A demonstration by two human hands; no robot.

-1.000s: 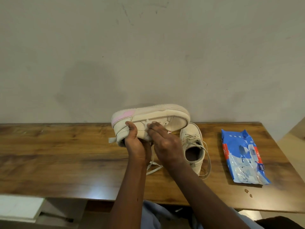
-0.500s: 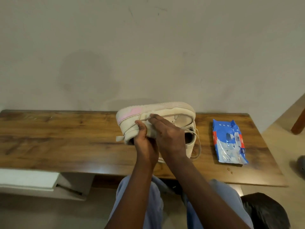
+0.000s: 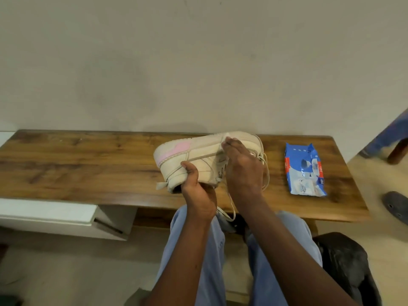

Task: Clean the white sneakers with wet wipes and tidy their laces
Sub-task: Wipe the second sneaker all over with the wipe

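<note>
A white sneaker point(image 3: 198, 155) with a pink heel patch is held on its side above the wooden table point(image 3: 88, 164), sole facing away from me. My left hand point(image 3: 198, 195) grips it from below at the heel opening, thumb on its side. My right hand point(image 3: 242, 171) lies over the midfoot, straight fingers pressing a white wet wipe point(image 3: 225, 139) against the sole edge. Loose laces point(image 3: 230, 206) hang down between my wrists. The second sneaker is almost hidden behind my right hand; only its laces point(image 3: 266, 173) show.
A blue pack of wet wipes point(image 3: 304, 171) lies on the table's right end. A white drawer unit point(image 3: 44, 213) sits under the table at left. A dark round object point(image 3: 397, 206) lies on the floor at right, and a black seat point(image 3: 348, 261) is beside my legs.
My right hand slid the wipe from the sneaker's side up to the sole edge. The camera pulled back, showing more of my legs and the floor.
</note>
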